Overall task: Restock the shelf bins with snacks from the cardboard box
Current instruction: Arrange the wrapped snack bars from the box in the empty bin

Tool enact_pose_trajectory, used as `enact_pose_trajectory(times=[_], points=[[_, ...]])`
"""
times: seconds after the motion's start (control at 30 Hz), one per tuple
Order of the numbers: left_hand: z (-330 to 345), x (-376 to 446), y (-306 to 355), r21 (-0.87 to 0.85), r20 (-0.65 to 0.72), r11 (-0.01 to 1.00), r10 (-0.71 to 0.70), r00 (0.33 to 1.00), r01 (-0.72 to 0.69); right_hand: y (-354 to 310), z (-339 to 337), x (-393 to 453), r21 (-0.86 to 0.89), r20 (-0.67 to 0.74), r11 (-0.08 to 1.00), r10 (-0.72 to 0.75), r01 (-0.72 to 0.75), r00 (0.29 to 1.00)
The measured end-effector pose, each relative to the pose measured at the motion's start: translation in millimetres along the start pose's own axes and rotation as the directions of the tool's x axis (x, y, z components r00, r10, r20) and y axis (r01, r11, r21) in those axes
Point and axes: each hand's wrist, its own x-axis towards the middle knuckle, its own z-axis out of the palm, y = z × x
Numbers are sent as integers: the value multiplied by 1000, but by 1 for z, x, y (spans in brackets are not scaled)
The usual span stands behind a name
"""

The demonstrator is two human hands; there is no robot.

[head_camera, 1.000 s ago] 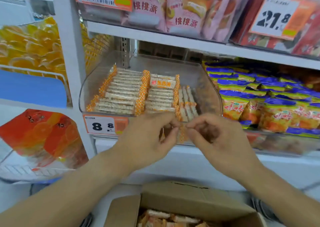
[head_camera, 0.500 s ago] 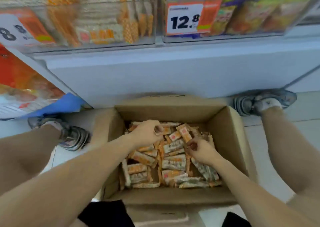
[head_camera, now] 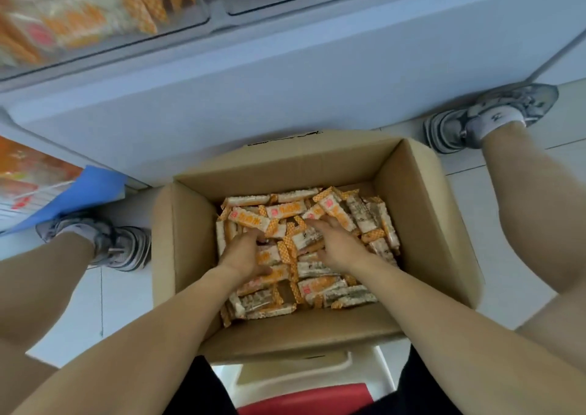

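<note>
Head view: left hand and right hand palm-down among boxed snack bars, each grip unclear.

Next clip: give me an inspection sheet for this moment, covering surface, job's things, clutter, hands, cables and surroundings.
Surface: pale tiled floor; the cardboard box stands on it, flaps open.
Job's things: box holds a loose pile of orange-and-white snack bars; a clear shelf bin above holds more of them, blurred.
Clutter: blue sheet by the left foot.
Hands: left hand and right hand are both down in the pile, fingers among the bars; whether either grips one cannot be told.
Cables: nothing seen.
Surroundings: white shelf base behind the box; grey sneakers either side; a white and red stool below.
</note>
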Motion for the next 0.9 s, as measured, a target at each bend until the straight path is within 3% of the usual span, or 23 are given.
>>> enact_pose_trajectory(times=[0.1, 0.23, 0.37, 0.43, 0.5, 0.57, 0.67, 0.73, 0.83, 0.9], points=[[7, 0, -1, 1, 60, 1000, -23, 998, 23, 1, 6, -1, -108, 75, 994, 27, -19, 997], [14, -7, -1, 178, 91, 979, 79, 993, -94, 4, 9, -3, -255, 73, 966, 54, -34, 996], [15, -12, -2, 152, 204, 983, 72, 976, -105, 1, 5, -5, -306, 111, 952, 61, -24, 992], [9, -15, 3, 74, 197, 994, 63, 978, -79, -7, -12, -11, -224, 179, 974, 76, -34, 981], [-1, -16, 8, -111, 188, 994, 39, 981, -18, -13, -35, -20, -88, 227, 995, 64, -45, 972], [-14, -18, 13, -295, 186, 955, 27, 982, 29, -13, -54, -27, 21, 192, 999, 28, -33, 981], [-29, -24, 26, -668, 206, 737, 57, 977, 97, -12, -73, -39, 290, 33, 957, -18, 8, 999], [-39, -33, 41, -795, 195, 597, 83, 977, 108, -17, -78, -46, 463, -84, 886, 26, 15, 996], [-56, -52, 62, -922, 236, 363, 246, 940, 137, -29, -76, -50, 485, -274, 870, 52, 91, 960], [-65, -63, 69, -955, 197, 276, 305, 932, 112, -39, -74, -52, 501, -337, 844, -14, 192, 941]])
